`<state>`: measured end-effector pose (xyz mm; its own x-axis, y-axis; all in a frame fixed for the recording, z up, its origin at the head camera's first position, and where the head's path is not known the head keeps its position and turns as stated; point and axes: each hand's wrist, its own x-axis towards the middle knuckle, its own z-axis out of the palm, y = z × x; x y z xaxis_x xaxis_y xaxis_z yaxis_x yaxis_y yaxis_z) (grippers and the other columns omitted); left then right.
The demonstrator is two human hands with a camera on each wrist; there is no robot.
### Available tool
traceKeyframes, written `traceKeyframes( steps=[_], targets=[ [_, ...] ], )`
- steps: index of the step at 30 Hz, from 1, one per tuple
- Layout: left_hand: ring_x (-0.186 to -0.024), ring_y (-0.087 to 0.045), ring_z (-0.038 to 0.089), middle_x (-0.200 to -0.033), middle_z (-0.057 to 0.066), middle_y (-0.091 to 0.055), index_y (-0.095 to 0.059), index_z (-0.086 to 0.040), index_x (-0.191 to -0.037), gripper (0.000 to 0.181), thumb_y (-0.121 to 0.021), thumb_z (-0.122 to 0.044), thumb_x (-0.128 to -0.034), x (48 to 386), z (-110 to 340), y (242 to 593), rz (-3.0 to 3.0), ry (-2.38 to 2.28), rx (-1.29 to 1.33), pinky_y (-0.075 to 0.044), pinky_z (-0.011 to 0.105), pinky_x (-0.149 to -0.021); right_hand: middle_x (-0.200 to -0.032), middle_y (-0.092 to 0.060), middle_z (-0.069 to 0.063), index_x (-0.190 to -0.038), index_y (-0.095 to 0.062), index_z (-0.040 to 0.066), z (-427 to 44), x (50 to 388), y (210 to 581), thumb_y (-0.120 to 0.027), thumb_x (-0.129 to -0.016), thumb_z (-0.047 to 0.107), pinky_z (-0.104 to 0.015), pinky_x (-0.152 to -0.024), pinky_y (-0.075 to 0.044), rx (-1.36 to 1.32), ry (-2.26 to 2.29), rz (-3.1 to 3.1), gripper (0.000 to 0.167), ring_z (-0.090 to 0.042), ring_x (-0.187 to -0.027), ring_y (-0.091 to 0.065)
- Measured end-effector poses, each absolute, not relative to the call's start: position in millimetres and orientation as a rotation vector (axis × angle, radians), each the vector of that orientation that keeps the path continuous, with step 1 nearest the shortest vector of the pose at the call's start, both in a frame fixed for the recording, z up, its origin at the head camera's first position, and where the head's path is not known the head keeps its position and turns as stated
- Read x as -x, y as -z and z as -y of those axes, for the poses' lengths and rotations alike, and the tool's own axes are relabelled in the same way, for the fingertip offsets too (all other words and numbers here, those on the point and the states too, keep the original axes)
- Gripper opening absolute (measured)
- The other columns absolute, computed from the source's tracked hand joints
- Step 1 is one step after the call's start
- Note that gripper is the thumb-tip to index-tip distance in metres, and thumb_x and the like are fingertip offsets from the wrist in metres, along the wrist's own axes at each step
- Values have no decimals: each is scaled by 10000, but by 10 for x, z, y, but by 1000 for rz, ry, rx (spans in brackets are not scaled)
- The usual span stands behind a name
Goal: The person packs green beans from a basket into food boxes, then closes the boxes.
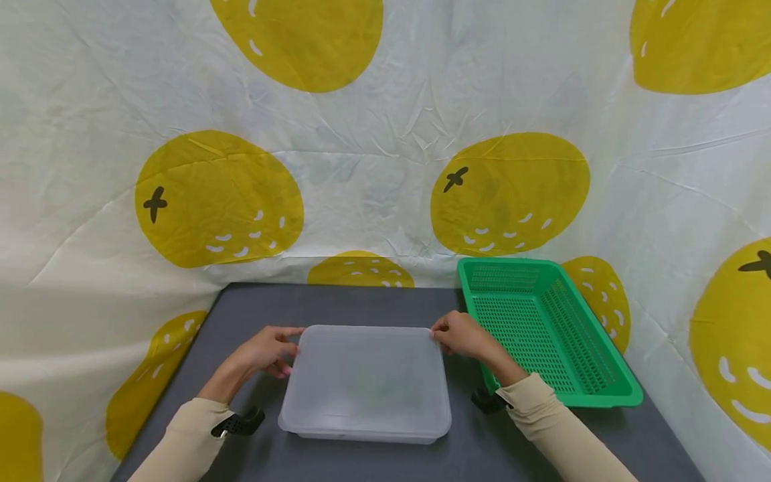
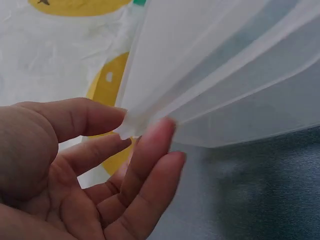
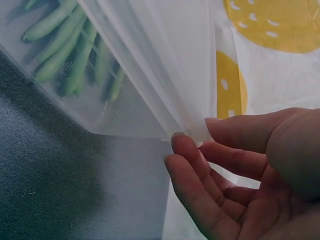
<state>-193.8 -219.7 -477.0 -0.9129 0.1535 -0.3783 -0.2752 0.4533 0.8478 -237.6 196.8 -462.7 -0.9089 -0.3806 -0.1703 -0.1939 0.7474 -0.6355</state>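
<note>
A translucent plastic food container (image 1: 367,438) sits on the dark tabletop, covered by a frosted lid (image 1: 367,381). Through its side in the right wrist view, several green beans (image 3: 65,75) show inside. At the lid's far left corner my left hand (image 1: 268,349) pinches the edge between thumb and fingers, other fingers spread loosely below the rim. My right hand (image 1: 462,333) pinches the far right corner with thumb and fingertips. The lid appears level in the head view; whether those corners are lifted I cannot tell.
A green plastic basket (image 1: 608,399) with slotted walls stands to the right, close beside my right forearm. The grey-black table (image 1: 361,304) meets a white curtain (image 1: 373,201) with yellow fruit prints at the back and sides.
</note>
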Motion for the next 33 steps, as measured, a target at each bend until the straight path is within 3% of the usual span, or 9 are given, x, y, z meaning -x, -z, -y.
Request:
traceKeyframes(
  steps=[4,8,16,22,27,33],
  targets=[
    [-778,-689,201,-1022,133,-730,-517,-15,-1467,507,-624,-122,-983,1958,2165,4801,-2339,-1492,109,-585,389,-651,-763,-674,-135,-1062,-777,23,-1970,2392,4640,-618,-1004,117,-386,-632,-583,387,962,-2608,194,-248,-673,-647],
    [-899,-704,216,-1109,170,-729,-546,47,-1416,464,-623,-110,-987,1994,2126,4856,-2326,-1579,120,-599,400,-689,-807,-663,-128,-1063,-761,-6,-1951,2399,4643,-609,-1008,102,-427,-677,-602,342,981,-2555,194,-289,-728,-659],
    [-769,-679,177,-900,91,-728,-645,127,-1222,320,-633,-35,-946,2079,2086,4946,-2322,-1664,205,-595,359,-624,-818,-699,-61,-970,-758,11,-1882,2422,4673,-654,-980,89,-374,-651,-596,304,944,-2624,131,-270,-713,-697],
    [-732,-671,175,-866,92,-721,-659,120,-1192,298,-645,-38,-940,2080,2071,4961,-2334,-1673,233,-589,353,-600,-784,-702,-46,-956,-767,30,-1844,2414,4698,-669,-974,109,-326,-615,-572,279,873,-2696,128,-192,-655,-679],
    [-795,-679,169,-950,90,-727,-638,91,-1247,335,-654,-81,-960,2001,2099,4983,-2299,-1713,252,-589,352,-635,-881,-699,-82,-1116,-685,-19,-1843,2315,4689,-625,-1001,99,-369,-642,-588,259,940,-2625,174,-210,-685,-693],
    [-873,-667,207,-1024,119,-694,-565,76,-1318,421,-650,-117,-954,1797,2152,4984,-2192,-1690,193,-596,411,-696,-802,-649,-109,-1467,-393,-74,-1869,2070,4644,-602,-1014,95,-427,-646,-588,266,965,-2519,526,-226,-626,-659]
  ],
)
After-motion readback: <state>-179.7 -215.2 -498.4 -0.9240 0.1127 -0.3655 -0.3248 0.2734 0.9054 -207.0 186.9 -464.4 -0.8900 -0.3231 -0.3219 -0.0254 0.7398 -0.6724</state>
